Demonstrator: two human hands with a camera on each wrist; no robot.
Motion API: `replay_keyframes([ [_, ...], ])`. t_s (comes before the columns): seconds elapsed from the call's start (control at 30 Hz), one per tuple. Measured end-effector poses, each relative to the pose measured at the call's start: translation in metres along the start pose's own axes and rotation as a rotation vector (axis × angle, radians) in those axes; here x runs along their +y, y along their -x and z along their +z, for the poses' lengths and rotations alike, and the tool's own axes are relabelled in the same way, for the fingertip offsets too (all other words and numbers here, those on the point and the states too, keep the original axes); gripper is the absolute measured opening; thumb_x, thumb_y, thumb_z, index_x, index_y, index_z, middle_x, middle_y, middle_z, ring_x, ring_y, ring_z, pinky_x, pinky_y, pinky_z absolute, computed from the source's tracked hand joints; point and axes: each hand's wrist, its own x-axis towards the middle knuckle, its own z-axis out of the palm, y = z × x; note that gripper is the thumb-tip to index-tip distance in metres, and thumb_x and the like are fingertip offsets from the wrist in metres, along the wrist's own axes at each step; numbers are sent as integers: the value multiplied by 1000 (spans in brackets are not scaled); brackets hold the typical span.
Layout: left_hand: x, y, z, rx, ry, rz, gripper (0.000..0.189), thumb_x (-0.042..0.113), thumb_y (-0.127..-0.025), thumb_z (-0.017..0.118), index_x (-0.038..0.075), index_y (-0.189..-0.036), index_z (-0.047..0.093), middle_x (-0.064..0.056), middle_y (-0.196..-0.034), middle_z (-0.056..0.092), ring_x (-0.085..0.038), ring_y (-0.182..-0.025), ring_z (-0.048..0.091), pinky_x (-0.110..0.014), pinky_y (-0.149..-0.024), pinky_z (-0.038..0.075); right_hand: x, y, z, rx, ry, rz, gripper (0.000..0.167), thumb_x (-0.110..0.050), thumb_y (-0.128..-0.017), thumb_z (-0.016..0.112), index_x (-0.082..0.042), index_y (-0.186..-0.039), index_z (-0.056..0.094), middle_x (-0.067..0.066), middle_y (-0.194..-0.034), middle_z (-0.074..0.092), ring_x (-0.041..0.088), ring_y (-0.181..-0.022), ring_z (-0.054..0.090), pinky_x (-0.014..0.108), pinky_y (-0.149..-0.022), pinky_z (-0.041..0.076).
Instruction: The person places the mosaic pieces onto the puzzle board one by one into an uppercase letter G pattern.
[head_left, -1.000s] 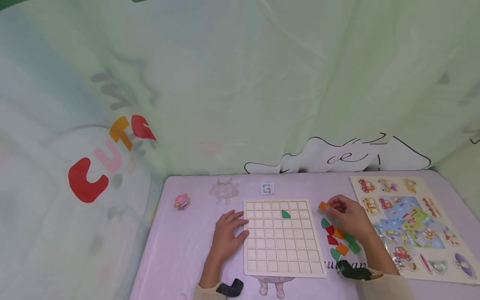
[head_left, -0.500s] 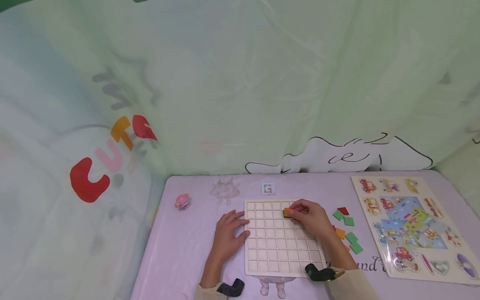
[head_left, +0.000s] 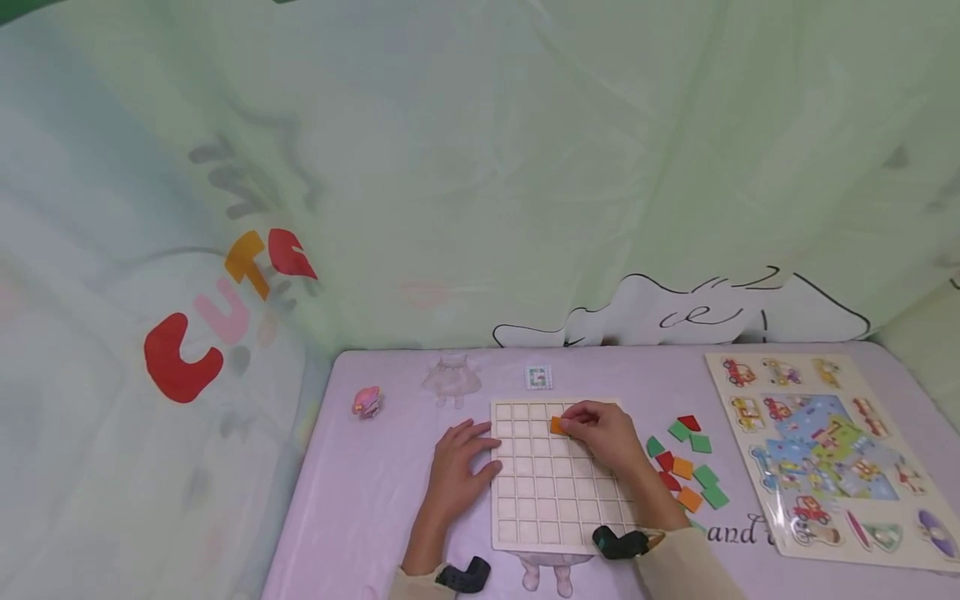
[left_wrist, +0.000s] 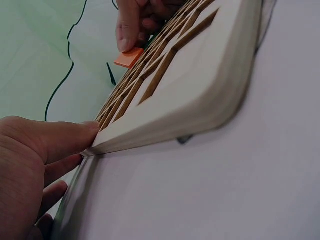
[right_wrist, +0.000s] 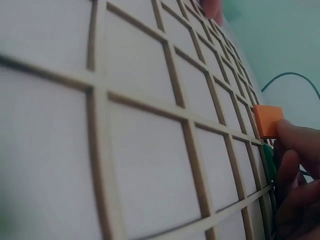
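My right hand (head_left: pixel 603 432) pinches an orange square tile (head_left: pixel 557 426) between thumb and fingers over the upper part of the wooden grid board (head_left: pixel 536 492). In the right wrist view the orange tile (right_wrist: pixel 268 121) sits tilted at the ridges of the grid, just beside a green piece (right_wrist: pixel 269 161) lying in a cell. That green piece is hidden behind the hand in the head view. My left hand (head_left: pixel 459 460) rests at the board's left edge, fingers spread; in the left wrist view its thumb (left_wrist: pixel 75 134) touches the rim.
Several loose green, red and orange pieces (head_left: pixel 682 468) lie right of the board. Farther right is a picture puzzle board (head_left: pixel 765 417). A small pattern card (head_left: pixel 538 377) lies behind the grid, and a pink figurine (head_left: pixel 367 402) stands at the left.
My right hand has carried the orange tile from beside the loose pieces leftward over the board, past the green piece to the cell on its left. The left hand has stayed put.
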Motion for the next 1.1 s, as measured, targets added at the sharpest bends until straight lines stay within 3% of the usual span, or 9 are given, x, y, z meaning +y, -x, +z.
replay_keyframes([
  [0.5,-1,0,1,-3,-8,-11,26,21,-85,77,17,-111,77,-4,-136,68,-32,-139,51,-60,-113,37,3,-3,-1,-41,59,-73,7,-19,-94,72,-14,-98,72,0,-87,66,17,-79,53,27,-69,43],
  [1.1,2,-1,1,-16,-13,-31,27,20,-86,77,18,-113,77,-3,-138,67,-30,-140,50,-59,-115,36,1,-1,2,10,116,-91,6,-18,-90,76,-16,-95,76,-1,-81,63,16,-76,52,29,-67,41],
])
